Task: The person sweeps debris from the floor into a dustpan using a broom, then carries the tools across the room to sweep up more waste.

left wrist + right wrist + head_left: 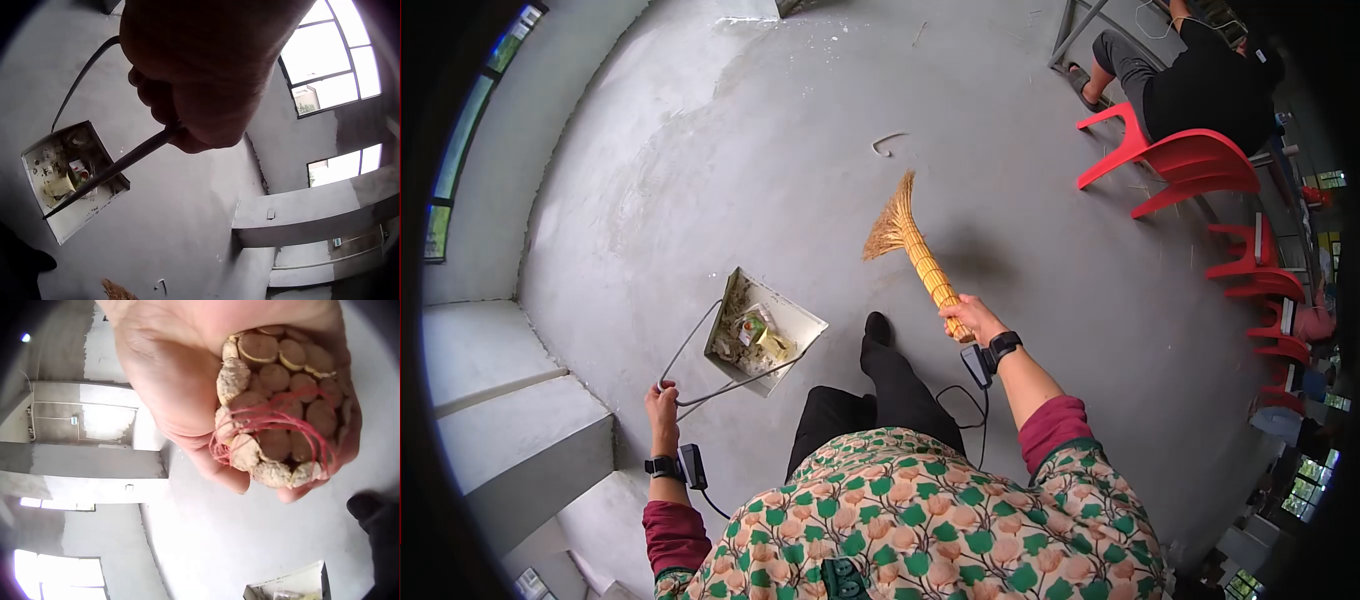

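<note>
Gripping the end of a straw hand broom (910, 248), the right hand (970, 318) is closed round the bound handle – in the right wrist view the cut stalk ends, tied with red thread, are seen wrapped by the fingers (212, 469) and palm. The broom is held out ahead of that hand, its fanned head raised off the concrete floor (800, 150). The long wire handle (700, 385) of a metal dustpan (765, 330) is clasped by the left hand (663, 405), fingers curled round it. The dustpan hangs ahead of the left hand, between the two hands, with scraps and wrappers (755, 335) lying inside. A black-shod foot (878, 328) is seen just beside the pan – red plastic chairs (1190, 160) stand well beyond the right hand.
</note>
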